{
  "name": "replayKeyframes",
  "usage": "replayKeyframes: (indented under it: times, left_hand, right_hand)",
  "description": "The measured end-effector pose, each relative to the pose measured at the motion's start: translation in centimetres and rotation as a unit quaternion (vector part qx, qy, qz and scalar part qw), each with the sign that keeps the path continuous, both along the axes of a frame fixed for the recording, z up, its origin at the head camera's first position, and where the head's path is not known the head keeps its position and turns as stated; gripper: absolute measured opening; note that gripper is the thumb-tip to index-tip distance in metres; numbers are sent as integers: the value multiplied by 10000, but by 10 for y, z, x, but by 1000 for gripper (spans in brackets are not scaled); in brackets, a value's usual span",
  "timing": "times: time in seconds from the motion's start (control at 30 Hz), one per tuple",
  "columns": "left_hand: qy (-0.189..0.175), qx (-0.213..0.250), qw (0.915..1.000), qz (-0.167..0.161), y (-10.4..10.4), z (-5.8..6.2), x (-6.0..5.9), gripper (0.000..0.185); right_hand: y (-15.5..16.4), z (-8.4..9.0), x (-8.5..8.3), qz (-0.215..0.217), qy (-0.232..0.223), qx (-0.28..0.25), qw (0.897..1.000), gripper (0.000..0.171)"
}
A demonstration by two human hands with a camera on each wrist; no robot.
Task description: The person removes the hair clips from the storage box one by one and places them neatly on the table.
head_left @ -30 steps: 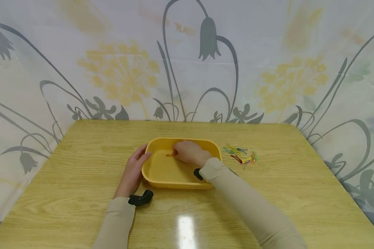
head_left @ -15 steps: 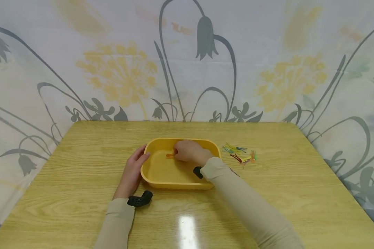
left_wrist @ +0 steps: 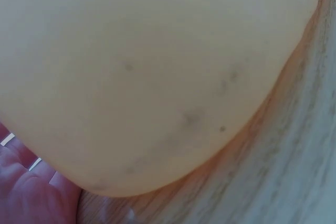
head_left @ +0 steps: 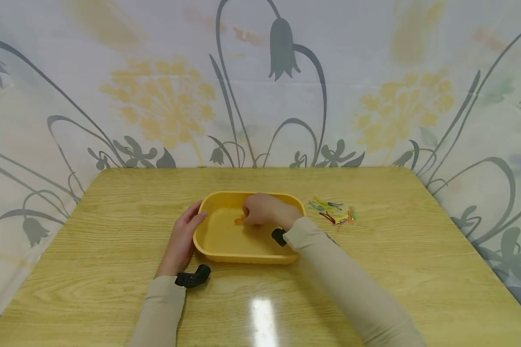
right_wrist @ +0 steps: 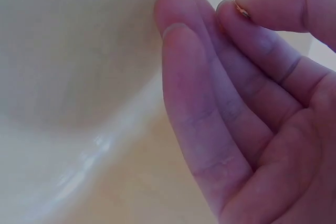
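Orange clip (head_left: pixel 239 221) pinched by right hand (head_left: pixel 267 210) fingers (right_wrist: pixel 273 9), long axis left-right; tray (head_left: pixel 226 241)

Glossy wood-grain table (head_left: pixel 373 270), smooth plastic tray (head_left: pixel 243 256)

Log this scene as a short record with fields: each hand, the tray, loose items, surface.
left hand: rests against the tray's left outer wall
right hand: inside the tray, pinches an orange clip
tray: yellow, on the table
loose clips: small coloured heap, right of the tray, untouched
table: light wood grain
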State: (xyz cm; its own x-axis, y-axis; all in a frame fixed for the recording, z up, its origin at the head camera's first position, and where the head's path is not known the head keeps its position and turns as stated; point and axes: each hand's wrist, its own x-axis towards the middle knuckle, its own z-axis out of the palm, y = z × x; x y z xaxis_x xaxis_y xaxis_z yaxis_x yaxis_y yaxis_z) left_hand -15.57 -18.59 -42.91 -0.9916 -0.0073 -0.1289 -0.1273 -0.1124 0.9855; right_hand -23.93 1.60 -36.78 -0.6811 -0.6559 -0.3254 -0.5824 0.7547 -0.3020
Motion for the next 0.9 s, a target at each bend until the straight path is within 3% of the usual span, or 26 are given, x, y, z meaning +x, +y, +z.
replayKeyframes:
  times: [0.6, 0.9]
  left_hand:
    - [25, 127, 9999, 11, -1, 0, 1, 51]
    - [43, 128, 9999, -5, -1, -1, 1, 53]
  right_hand:
    - [21, 17, -1, -543, -683, -880, 9923, 4]
    - [27, 20, 1, -644, -734, -969, 9905, 15]
